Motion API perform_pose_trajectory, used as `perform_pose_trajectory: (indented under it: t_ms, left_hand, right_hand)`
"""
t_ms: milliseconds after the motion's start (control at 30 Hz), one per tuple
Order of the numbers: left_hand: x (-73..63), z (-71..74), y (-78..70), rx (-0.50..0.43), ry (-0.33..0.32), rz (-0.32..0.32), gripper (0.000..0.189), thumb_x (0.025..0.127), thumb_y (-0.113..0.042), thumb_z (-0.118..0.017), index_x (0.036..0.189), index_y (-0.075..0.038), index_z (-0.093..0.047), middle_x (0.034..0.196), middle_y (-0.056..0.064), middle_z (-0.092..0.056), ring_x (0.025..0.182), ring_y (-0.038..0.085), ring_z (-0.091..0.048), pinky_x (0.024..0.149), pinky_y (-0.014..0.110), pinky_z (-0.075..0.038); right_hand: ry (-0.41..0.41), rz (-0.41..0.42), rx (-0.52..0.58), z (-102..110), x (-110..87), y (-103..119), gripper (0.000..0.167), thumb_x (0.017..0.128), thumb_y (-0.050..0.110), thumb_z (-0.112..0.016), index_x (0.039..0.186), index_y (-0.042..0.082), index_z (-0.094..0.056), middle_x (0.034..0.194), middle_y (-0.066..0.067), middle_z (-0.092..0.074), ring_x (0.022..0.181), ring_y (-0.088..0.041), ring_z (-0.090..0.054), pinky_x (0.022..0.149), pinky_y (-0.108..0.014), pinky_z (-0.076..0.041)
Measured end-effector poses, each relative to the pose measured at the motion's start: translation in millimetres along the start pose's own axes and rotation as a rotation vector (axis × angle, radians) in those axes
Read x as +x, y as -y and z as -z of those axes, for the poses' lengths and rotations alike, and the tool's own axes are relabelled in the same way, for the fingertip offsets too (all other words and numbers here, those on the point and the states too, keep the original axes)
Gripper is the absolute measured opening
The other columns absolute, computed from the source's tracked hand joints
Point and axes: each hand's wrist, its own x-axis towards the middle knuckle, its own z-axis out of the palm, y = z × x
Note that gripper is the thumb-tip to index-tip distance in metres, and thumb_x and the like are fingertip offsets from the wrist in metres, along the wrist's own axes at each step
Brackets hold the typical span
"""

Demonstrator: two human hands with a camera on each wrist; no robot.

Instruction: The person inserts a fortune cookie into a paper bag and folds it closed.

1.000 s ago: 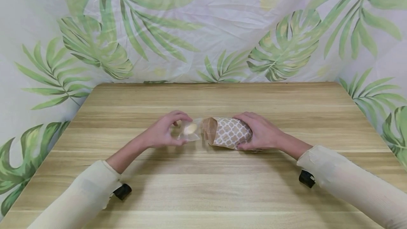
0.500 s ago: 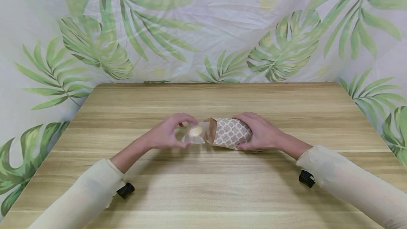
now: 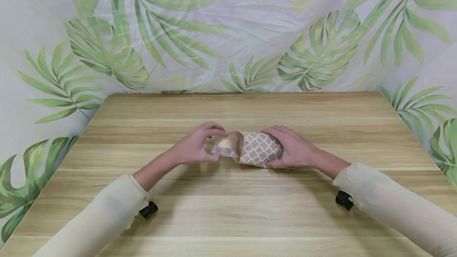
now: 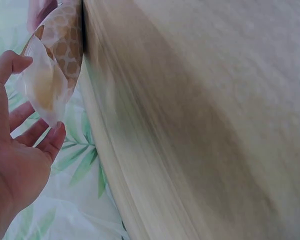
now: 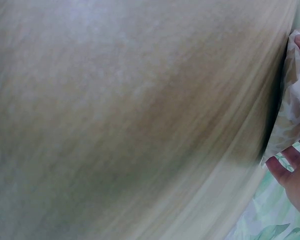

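Observation:
My left hand (image 3: 198, 144) holds a small clear plastic packet (image 3: 225, 146) between thumb and fingers, with a pale round item inside it. In the left wrist view the packet (image 4: 45, 82) points into the mouth of a brown paper bag (image 4: 66, 47) with a white lattice print. The packet's far end is hidden inside the bag. The paper bag (image 3: 260, 149) lies on its side on the table, mouth toward the left. My right hand (image 3: 294, 148) grips the closed end of the bag, thumb on the near side and fingers over the far side.
The wooden table (image 3: 228, 213) spreads around both hands. A white cloth with green leaves (image 3: 321, 50) hangs behind it. Black wrist cameras sit under both sleeves, such as the left one (image 3: 148, 210).
My left hand has moved right with the plastic packet, from left of the bag until the packet's far end is inside the bag's mouth. The right hand and bag stay in place.

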Motion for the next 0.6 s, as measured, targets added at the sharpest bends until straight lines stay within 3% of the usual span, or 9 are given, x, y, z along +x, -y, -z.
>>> perform_pose_trajectory:
  t_ms: [233,600]
  left_hand:
    - [1.7,-5.4,-5.2,0.109,-0.017,-0.021,0.054,0.076,-0.018,-0.082,0.125,0.002,-0.070,0.129,0.016,-0.063,0.123,0.034,-0.056,0.102,0.052,-0.050]
    - [9.6,-10.1,-14.6,0.162,0.065,-0.005,0.057,0.079,-0.016,-0.087,0.130,0.002,-0.069,0.135,0.017,-0.061,0.130,0.035,-0.052,0.107,0.048,-0.049]
  right_hand:
    - [-0.002,0.007,-0.003,0,0.1,1,0.095,0.067,0.042,-0.094,0.146,0.007,-0.054,0.136,-0.013,-0.062,0.123,-0.032,-0.059,0.103,-0.054,-0.049]
    - [0.006,-0.002,0.003,1,0.0,1,0.096,0.067,0.043,-0.093,0.147,0.006,-0.053,0.138,-0.014,-0.061,0.125,-0.033,-0.058,0.105,-0.055,-0.047]
